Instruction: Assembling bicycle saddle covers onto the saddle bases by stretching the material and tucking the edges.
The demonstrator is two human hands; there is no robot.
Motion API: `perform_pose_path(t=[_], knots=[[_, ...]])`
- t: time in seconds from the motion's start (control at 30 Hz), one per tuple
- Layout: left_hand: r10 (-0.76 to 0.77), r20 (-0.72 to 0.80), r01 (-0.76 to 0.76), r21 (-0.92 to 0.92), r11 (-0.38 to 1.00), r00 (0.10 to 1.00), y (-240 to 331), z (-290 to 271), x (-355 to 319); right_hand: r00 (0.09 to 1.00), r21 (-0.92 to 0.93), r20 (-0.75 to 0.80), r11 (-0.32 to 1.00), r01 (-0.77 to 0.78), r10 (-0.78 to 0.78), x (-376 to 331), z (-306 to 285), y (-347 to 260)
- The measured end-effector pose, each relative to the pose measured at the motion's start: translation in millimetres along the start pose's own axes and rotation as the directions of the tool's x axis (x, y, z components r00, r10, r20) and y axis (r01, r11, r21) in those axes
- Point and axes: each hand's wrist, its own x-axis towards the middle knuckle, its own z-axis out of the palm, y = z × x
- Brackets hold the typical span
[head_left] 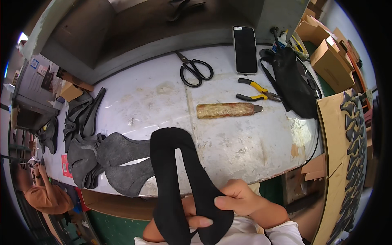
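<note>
A black, two-legged piece of soft sheet material (167,141), shaped like a shoe upper with a long slit up its middle, hangs over the table's near edge. My right hand (239,198) pinches its right leg between thumb and fingers. My left hand (200,221) is mostly hidden behind the piece; its thumb presses on the front near the lower end of the slit. Just left lie similar grey pieces (122,149), with the black one overlapping their right side. A stack of folded grey pieces (83,157) sits beside them.
On the white table (228,151) lie black-handled scissors (194,71), a phone (245,49), yellow-black pliers (257,92), a tape-wrapped knife (224,110) and a black bag (292,77). Dark cut pieces (83,114) are at left; cardboard (332,155) borders the right. Another person (47,192) is far left.
</note>
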Motion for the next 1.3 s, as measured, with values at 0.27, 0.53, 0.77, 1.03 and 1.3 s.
perform_pose_path(t=[0.27,0.53,0.77,1.03,1.3], knots=[[-0.256,-0.199,0.228,-0.150,0.962,0.946,-12,3,-10,0.991,-0.263,-0.107,0.964,0.049,-0.080,-8,-2,-6],[-0.322,-0.124,0.316,-0.068,0.946,0.938,0,22,8,0.892,-0.473,-0.350,0.876,0.096,-0.286,-1,-6,-32],[-0.223,0.126,0.248,-0.240,0.938,0.967,26,21,3,0.933,0.091,-0.317,0.973,0.211,-0.173,-2,2,-6],[-0.276,-0.065,0.258,-0.198,0.946,0.959,29,12,-1,0.889,0.184,-0.145,0.871,0.455,-0.434,3,8,10],[-0.214,-0.386,0.128,-0.235,0.963,0.898,2,-7,-2,0.925,-0.036,-0.197,0.946,0.323,-0.324,1,3,18]])
